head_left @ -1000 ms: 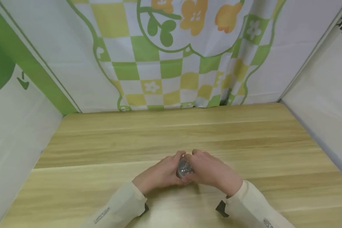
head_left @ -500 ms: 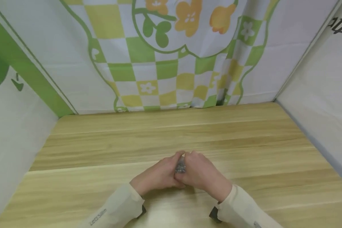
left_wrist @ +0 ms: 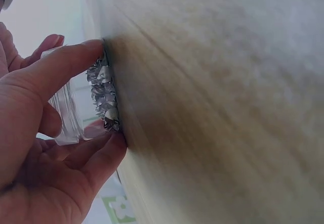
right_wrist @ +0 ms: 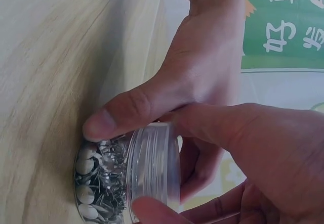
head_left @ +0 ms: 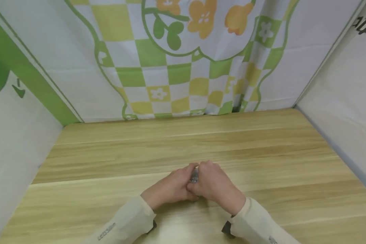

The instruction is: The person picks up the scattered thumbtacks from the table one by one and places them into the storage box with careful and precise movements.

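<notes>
A small clear plastic jar (head_left: 194,176) of silvery thumbtacks (right_wrist: 101,183) stands on the wooden table, mostly covered by both hands in the head view. My left hand (head_left: 172,188) grips its lower part, thumb and fingers on opposite sides close to the tabletop, as the left wrist view shows. On the ridged clear lid (right_wrist: 154,158), my right hand (head_left: 215,183) holds the rim between thumb and fingers. Thumbtacks (left_wrist: 105,100) fill the bottom of the jar. Some right-hand fingertips are hidden behind the lid.
The wooden table (head_left: 109,156) runs back to a curtain (head_left: 158,74) with a green and yellow checked print. White fabric walls, including the right one (head_left: 344,88), border both sides. Light sleeves (head_left: 125,217) cover the forearms.
My right hand has rotated and shifted over the jar top, hiding more of it than a second ago. The left hand keeps its grip. Since half a second ago little differs.
</notes>
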A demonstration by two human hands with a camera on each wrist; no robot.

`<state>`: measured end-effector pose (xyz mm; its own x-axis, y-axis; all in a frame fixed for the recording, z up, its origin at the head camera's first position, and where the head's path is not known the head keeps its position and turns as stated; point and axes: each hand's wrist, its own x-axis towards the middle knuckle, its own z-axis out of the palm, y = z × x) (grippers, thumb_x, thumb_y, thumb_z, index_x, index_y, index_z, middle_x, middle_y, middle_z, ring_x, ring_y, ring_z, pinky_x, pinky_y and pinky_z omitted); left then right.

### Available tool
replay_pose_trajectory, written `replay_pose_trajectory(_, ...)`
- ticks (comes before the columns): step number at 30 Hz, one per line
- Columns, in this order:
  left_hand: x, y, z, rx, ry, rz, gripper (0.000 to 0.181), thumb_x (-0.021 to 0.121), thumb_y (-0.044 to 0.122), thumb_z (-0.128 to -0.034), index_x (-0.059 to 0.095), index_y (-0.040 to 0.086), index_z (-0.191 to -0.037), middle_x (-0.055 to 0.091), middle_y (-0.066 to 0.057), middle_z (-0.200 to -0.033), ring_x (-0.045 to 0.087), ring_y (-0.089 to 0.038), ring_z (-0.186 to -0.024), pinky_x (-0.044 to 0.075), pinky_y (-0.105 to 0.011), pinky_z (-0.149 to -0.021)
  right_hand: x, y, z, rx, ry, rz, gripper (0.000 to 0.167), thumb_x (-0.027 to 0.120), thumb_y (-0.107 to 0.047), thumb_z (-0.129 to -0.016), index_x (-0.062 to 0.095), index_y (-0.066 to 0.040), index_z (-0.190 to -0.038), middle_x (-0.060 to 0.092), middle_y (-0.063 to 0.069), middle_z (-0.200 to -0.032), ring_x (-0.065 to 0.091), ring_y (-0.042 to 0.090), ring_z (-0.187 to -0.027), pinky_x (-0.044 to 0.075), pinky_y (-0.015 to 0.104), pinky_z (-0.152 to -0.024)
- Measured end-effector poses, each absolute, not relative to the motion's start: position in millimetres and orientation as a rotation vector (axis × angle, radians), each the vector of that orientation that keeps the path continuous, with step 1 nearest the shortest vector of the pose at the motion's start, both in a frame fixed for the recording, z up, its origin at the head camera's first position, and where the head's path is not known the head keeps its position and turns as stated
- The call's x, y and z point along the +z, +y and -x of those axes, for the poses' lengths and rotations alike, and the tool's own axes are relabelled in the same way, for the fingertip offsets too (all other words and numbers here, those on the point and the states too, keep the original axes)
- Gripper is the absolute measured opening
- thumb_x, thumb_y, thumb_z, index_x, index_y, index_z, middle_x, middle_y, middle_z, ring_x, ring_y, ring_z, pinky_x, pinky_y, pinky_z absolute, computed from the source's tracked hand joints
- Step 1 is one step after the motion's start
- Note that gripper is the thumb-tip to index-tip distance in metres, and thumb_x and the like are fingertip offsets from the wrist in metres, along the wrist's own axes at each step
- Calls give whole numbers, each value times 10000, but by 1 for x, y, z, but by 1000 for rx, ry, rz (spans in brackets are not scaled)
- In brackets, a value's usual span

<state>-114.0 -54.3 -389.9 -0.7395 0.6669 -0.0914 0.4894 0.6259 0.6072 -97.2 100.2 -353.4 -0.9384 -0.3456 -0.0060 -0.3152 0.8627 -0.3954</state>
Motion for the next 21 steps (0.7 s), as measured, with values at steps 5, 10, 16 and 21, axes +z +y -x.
replay_pose_trajectory(5,-390,-52,115,807,2531,-965,784,836,271,-724,432,66,-1364,622,-86,-1249,625,-209,-1114,531,-351,-982,-354,100,97,-635,2933,537,209,736,-239,-715,589,-104,-651,433,-41,-541,373,85,-480,341,209,-409)
replay_pose_trajectory(10,-389,-51,116,779,2537,-966,749,835,264,-736,446,45,-1337,624,-91,-1230,628,-217,-1101,534,-358,-973,-356,100,98,-637,2927,583,312,711,-220,-727,457,-166,-554,323,-78,-518,291,65,-472,269,192,-401)
replay_pose_trajectory(16,-386,-52,117,792,2530,-922,745,838,262,-725,462,67,-1339,633,-75,-1218,633,-211,-1071,545,-356,-934,-357,96,99,-601,2960,451,391,668,-245,-772,377,-167,-522,307,-55,-503,285,89,-456,263,201,-387)
replay_pose_trajectory(21,-385,-54,118,790,2538,-890,740,834,252,-725,465,81,-1343,627,-79,-1234,629,-228,-1077,541,-373,-928,-351,93,94,-145,3014,531,324,645,-317,-880,590,-116,-632,467,-4,-540,429,120,-478,395,234,-382)
